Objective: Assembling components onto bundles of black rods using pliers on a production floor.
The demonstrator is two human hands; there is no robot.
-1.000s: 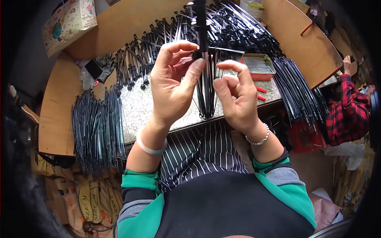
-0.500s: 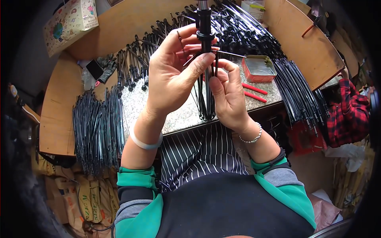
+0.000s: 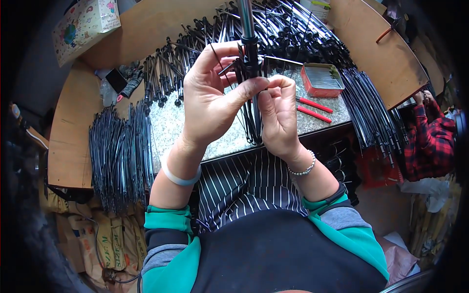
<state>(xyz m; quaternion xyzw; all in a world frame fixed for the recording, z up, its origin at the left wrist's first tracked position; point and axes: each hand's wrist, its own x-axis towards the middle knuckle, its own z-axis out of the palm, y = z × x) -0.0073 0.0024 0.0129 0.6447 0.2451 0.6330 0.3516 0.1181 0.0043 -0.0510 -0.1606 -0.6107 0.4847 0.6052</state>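
An umbrella frame [image 3: 250, 46] stands upright before me, its metal shaft rising out of the top of the view. My left hand [image 3: 212, 100] is closed round its black runner, thumb across the front and fingers behind. Thin dark ribs [image 3: 251, 128] hang beneath it along the shaft. My right hand [image 3: 280, 115] pinches at the frame just below the runner, thumb against forefinger; what lies between those fingertips is too small to make out. A thin metal wire [image 3: 283, 60] reaches right from behind the runner.
Red-handled pliers [image 3: 315, 115] lie right of my hands beside a red tin [image 3: 321, 80] of thin wires. Umbrella shafts [image 3: 293, 34] pile up behind; bundled ribs [image 3: 119, 156] hang left, more [image 3: 371, 112] right. Wooden boards [image 3: 71, 141] wall the table. Another person's checked sleeve [image 3: 430, 136] shows far right.
The frame has shifted down a little in my left hand, showing more bare shaft above the runner. My right hand has stayed close beneath it, still pinching.
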